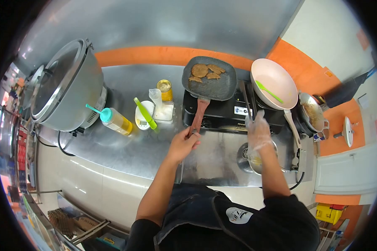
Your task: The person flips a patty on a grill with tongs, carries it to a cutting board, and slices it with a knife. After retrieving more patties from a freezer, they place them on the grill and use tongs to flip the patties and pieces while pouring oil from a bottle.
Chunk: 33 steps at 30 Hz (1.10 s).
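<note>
My left hand (pixel 183 145) is wrapped round the reddish-brown handle (pixel 200 115) of a square grey frying pan (pixel 209 90). Several browned flat pieces of food (pixel 200 70) lie in the pan, which sits on the left burner of a black gas stove (pixel 226 113). In a clear plastic glove, my right hand (pixel 259 130) is closed on a long, thin, dark utensil (pixel 246 98) that points away toward the stove's back. Under that hand, a metal bowl (pixel 255 165) with a wire whisk (pixel 251 157) in it is partly hidden by my forearm.
A pale pink pan (pixel 270 77) with a green spatula (pixel 268 91) is on the right burner. Farther right stands another pan (pixel 312 111). To the left are an oil bottle (pixel 117 121), a white scale (pixel 143 115), a powder container (pixel 164 113), a yellow can (pixel 165 89) and a large cooker (pixel 71 92).
</note>
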Tool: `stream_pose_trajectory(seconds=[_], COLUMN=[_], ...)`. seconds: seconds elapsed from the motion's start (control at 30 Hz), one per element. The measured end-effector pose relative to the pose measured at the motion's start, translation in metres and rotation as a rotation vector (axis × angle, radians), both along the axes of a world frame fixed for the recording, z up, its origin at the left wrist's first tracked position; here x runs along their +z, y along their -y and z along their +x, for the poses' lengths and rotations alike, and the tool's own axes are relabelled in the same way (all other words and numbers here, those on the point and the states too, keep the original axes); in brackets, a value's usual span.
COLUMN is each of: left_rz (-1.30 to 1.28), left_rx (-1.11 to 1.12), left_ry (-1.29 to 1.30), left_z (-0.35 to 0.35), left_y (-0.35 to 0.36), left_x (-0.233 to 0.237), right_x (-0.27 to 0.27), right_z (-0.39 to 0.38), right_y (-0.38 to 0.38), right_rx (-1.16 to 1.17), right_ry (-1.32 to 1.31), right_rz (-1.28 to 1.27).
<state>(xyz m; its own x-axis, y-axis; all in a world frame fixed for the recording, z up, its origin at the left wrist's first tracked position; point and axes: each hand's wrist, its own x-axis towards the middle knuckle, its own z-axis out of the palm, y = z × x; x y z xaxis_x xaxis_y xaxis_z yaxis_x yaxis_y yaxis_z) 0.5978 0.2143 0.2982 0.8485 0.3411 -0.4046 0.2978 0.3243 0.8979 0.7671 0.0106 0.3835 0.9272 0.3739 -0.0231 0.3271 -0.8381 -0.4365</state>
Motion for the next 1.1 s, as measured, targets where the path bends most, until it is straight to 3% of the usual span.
stream_pose_trajectory(seconds=[0.03, 0.13, 0.23, 0.3, 0.4, 0.43, 0.47, 0.5, 0.57, 0.6, 0.7, 0.77, 0.83, 0.9, 0.93, 1.0, 1.1], left_rz=[-0.001, -0.090, 0.165, 0.349, 0.435, 0.454, 0.416, 0.373, 0.343, 0.320, 0.315, 0.325, 0.345, 0.342, 0.359, 0.391, 0.469], left_rx=[-0.006, 0.155, 0.102, 0.073, 0.046, 0.219, 0.291, 0.343, 0.516, 0.618, 0.783, 0.875, 0.966, 1.003, 1.034, 1.067, 1.054], left_ry=[0.009, 0.039, 0.091, 0.128, -0.149, -0.060, -0.072, -0.073, -0.162, -0.198, -0.284, -0.326, -0.327, -0.353, -0.302, -0.289, -0.494], left_z=[-0.004, -0.027, -0.090, -0.142, -0.243, -0.283, -0.325, -0.367, -0.445, -0.485, -0.600, -0.655, -0.706, -0.745, -0.767, -0.815, -0.894], left_y=[0.001, 0.011, 0.008, 0.003, -0.015, -0.016, -0.024, -0.032, -0.048, -0.056, -0.088, -0.122, -0.155, -0.198, -0.224, -0.283, -0.362], left_x=[-0.001, -0.016, -0.032, -0.047, -0.026, -0.035, -0.045, -0.054, -0.059, -0.066, -0.080, -0.081, -0.073, -0.057, -0.055, -0.061, -0.146], right_x=[-0.015, -0.066, -0.121, -0.122, -0.184, -0.227, -0.184, -0.170, -0.026, 0.019, 0.087, 0.079, -0.004, -0.031, -0.045, -0.072, -0.109], right_z=[-0.003, 0.006, 0.055, 0.061, 0.137, 0.190, 0.164, 0.159, -0.020, -0.097, -0.301, -0.391, -0.412, -0.484, -0.511, -0.563, -0.626], right_y=[0.006, 0.016, 0.005, -0.016, 0.000, 0.023, 0.003, 0.005, -0.056, -0.083, -0.199, -0.270, -0.319, -0.378, -0.403, -0.462, -0.556], right_rx=[-0.046, 0.049, 0.446, 0.487, 0.501, 0.406, 0.309, 0.317, 0.005, -0.079, 0.201, 0.450, 0.657, 0.963, 0.968, 1.140, 1.241], right_ry=[-0.048, 0.065, 0.313, 0.491, 0.712, 0.878, 0.703, 0.779, 0.635, 0.769, 1.108, 1.015, 0.231, 0.199, 0.186, -0.077, -0.143], right_rz=[-0.111, -0.086, -0.783, -0.905, -0.814, -0.693, -1.019, -1.016, -0.621, -0.304, 0.441, 0.619, 0.679, 0.587, 0.588, 0.489, 0.399])
